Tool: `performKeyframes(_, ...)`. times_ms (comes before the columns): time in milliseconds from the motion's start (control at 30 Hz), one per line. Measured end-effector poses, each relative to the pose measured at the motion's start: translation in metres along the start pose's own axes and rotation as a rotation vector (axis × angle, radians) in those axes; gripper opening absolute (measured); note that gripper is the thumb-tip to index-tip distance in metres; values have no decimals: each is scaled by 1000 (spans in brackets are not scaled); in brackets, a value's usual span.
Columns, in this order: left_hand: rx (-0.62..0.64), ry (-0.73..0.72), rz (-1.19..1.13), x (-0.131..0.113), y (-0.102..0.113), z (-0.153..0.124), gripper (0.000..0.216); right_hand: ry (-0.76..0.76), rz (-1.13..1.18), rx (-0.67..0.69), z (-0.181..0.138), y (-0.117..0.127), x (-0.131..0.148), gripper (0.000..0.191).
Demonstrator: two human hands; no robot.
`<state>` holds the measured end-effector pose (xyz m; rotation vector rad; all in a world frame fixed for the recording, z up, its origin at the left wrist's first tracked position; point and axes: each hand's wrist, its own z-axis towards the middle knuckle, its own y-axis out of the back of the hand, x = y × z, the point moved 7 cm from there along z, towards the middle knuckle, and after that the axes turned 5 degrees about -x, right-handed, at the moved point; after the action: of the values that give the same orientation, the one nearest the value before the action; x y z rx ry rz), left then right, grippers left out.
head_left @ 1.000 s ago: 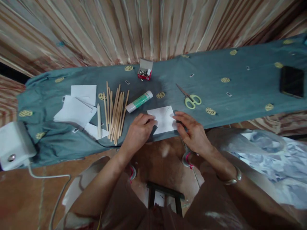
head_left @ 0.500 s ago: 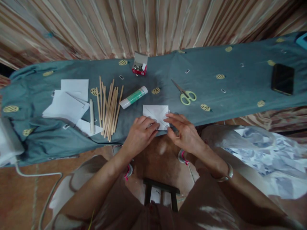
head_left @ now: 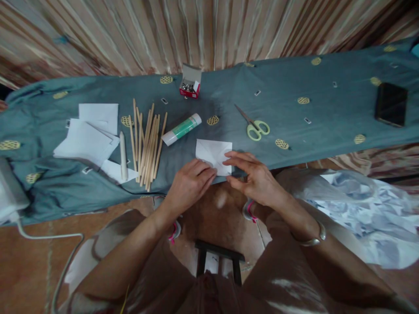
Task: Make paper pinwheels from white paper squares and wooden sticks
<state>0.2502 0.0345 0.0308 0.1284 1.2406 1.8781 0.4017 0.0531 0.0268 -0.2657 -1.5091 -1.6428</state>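
A small folded white paper (head_left: 212, 151) lies near the front edge of a table covered with a grey-blue cloth (head_left: 327, 109). My left hand (head_left: 188, 185) rests on the paper's lower left part, fingers together and pressing down. My right hand (head_left: 253, 174) covers the lower right corner, fingers stretched flat over it. Neither hand lifts the paper. A glue stick (head_left: 181, 129) lies just behind and to the left of the paper. Green-handled scissors (head_left: 255, 126) lie behind and to the right.
A bundle of wooden sticks (head_left: 145, 141) and a white rod (head_left: 123, 150) lie left of the paper, beside a stack of white sheets (head_left: 88, 137). An open red box of pins (head_left: 190, 85) stands at the back. A dark phone (head_left: 391, 104) lies far right. A white device (head_left: 8, 192) sits far left.
My hands have drawn closer together over the paper's near edge. My right hand's fingers moved left onto its lower right corner.
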Motion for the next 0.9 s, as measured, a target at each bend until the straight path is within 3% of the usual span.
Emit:
performKeyframes(133,-55,50,-45,8,14,-1,14,-16,22,31,2,-2,0,26)
performKeyframes(233,-117,193,-37,30,25,-5,12,-5,12,45,3,-3,0,27)
performKeyframes(333,-91,297,-69,50,21,-7,20,10,-16,53,2,-5,-2,30)
performKeyframes(467,-36,302,-188,58,10,-3,20,24,-27,69,2,-6,-4,34)
performKeyframes(600,-59,284,-174,46,12,2,24,25,-23,90,3,-6,-3,34)
performKeyframes(733,19,123,-103,19,3,5,32,31,-47,113,3,-7,-2,37)
performKeyframes(900,69,49,-23,8,-10,3,15,25,-56,116,2,-8,-3,38)
